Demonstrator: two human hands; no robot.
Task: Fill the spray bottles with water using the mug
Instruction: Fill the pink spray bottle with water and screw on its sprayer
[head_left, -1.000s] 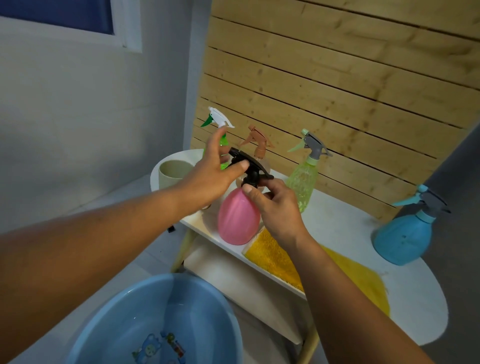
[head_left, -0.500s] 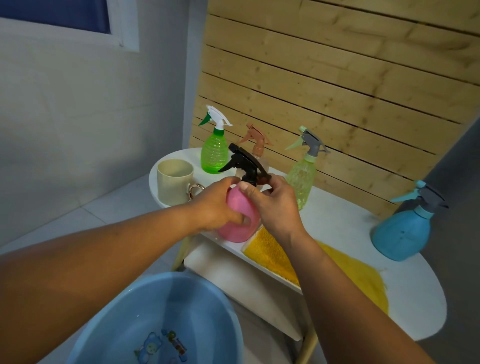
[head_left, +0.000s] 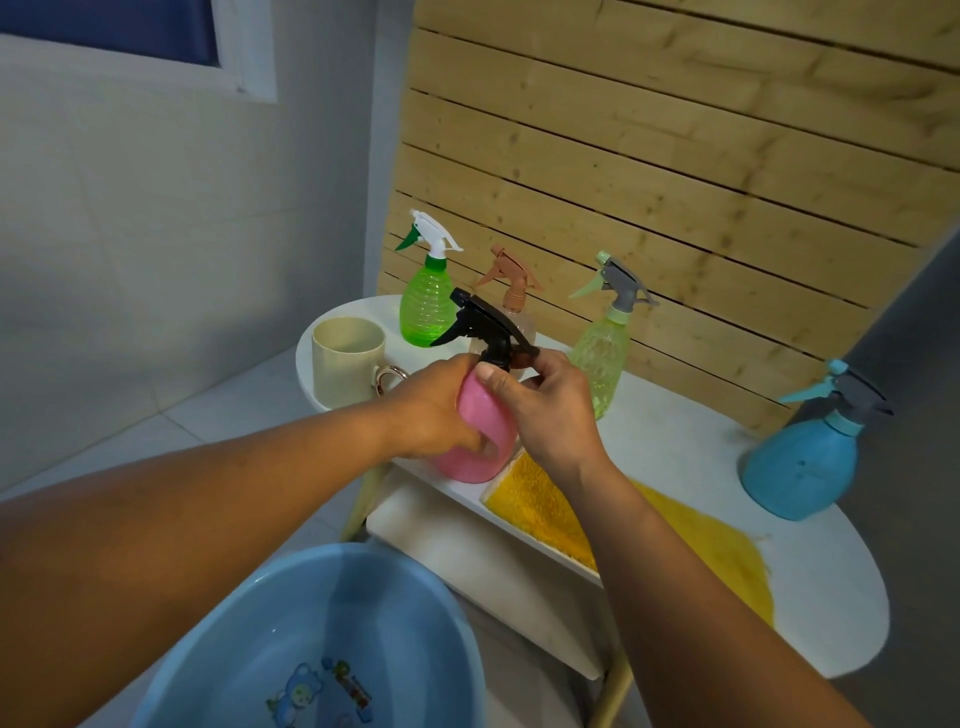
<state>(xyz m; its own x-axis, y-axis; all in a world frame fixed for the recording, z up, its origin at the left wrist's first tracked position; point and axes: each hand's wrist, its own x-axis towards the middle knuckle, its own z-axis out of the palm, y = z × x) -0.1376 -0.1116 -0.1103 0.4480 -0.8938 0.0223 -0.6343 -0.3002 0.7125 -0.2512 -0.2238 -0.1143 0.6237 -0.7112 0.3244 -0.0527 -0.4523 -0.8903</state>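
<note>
A pink spray bottle (head_left: 480, 421) stands at the front edge of the white table (head_left: 685, 452). My left hand (head_left: 434, 410) grips its body from the left. My right hand (head_left: 545, 408) pinches the collar under its black spray head (head_left: 483, 319). A cream mug (head_left: 347, 361) stands upright at the table's left end. A green bottle (head_left: 427, 306), a clear bottle with a brown sprayer (head_left: 511, 283) and a pale green bottle (head_left: 602, 353) stand behind. A blue bottle (head_left: 802, 462) is at the right.
A blue basin (head_left: 249, 660) with water in it sits on the floor at the lower left. A yellow cloth (head_left: 685, 540) lies on the table's front right. A wooden slat panel (head_left: 675, 156) stands behind the table. A lower white shelf (head_left: 467, 551) shows under the tabletop.
My left hand has dropped from the black spray head to the pink bottle's body. My right hand has stayed at the bottle's neck. The green bottle and mug have come into full view.
</note>
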